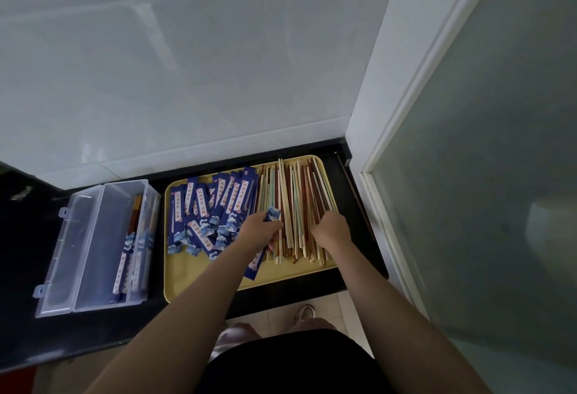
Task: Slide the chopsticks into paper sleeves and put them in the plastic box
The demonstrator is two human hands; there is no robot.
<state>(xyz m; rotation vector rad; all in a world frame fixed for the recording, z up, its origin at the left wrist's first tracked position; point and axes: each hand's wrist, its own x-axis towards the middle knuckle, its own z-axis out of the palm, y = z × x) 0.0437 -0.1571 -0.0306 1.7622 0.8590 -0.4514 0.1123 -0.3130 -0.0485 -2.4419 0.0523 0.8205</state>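
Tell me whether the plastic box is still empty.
No: the plastic box already holds a few sleeved chopsticks along its right side.

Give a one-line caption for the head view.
Left hand holds a paper sleeve; right hand reaches into loose chopsticks on the tray.

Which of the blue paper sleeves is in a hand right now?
The sleeve pinched in the left hand, running under the wrist towards the tray's near edge. The other sleeves lie loose in the pile on the tray's left half.

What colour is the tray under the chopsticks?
The tray is pale yellow, seen in the head view, the only one.
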